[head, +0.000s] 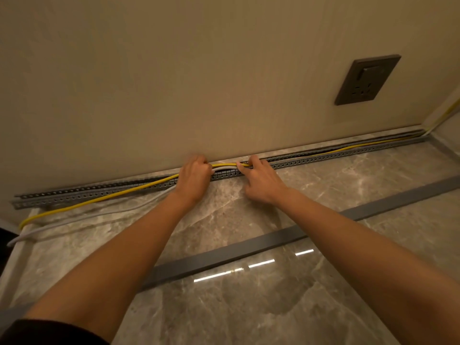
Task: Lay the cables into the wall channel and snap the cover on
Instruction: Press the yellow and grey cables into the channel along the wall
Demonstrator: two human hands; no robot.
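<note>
Both hands pinching cables over the slotted grey plastic wall channel (311,161).
Left hand (195,179) and right hand (258,181) grip the thin yellow cable (99,200) and white cable (87,215) — their slack left ends may spring out, blocking the long grey cover strip (249,252) on the marble counter (273,307).

No readable text, label, brand or number can be made out on anything in view.

Two bare hands, left hand (195,179) and right hand (261,181), two cables, one yellow cable (99,199) and one white cable (82,219), one slotted grey wall channel (323,159), one long grey cover strip (224,255), one dark wall socket (367,79)
</note>
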